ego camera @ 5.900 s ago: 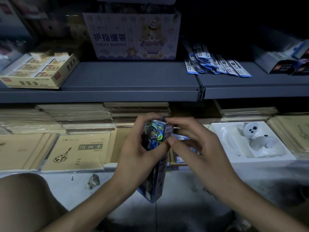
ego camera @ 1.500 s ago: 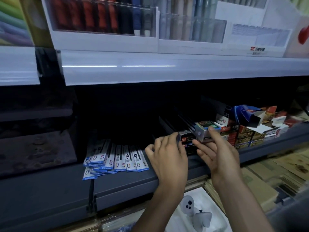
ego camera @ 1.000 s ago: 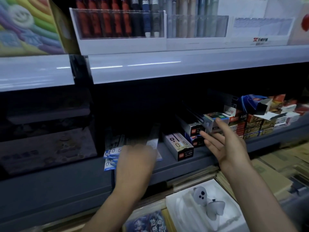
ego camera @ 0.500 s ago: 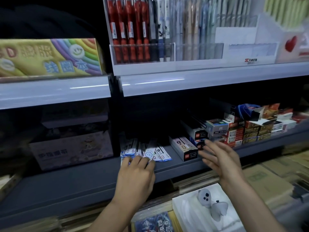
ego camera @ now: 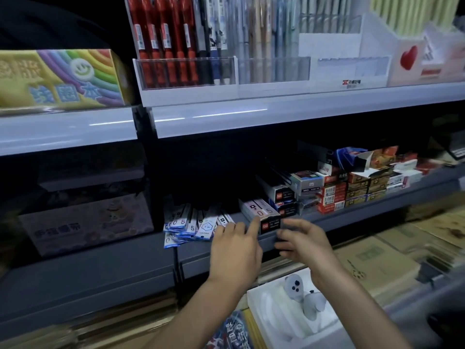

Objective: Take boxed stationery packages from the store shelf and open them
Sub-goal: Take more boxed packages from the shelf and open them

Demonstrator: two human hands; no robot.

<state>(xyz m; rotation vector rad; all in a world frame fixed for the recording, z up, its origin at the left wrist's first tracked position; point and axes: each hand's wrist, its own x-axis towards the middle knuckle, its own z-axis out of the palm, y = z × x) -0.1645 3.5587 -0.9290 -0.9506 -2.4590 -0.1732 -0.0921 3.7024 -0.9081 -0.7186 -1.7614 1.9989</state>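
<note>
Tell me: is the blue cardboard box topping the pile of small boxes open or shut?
Open. The blue cardboard box has an end flap folded outward, pale inner side showing. Its contents cannot be told.

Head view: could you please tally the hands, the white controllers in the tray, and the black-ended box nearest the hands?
Hands: 2 (left hand, right hand)
White controllers: 2
Black-ended box: 1
Total: 5

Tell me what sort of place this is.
Most likely a stationery shop: red and blue pens upright in a clear plastic display rack, small printed boxes stacked on a grey metal shelf, brown notebooks below.
</note>
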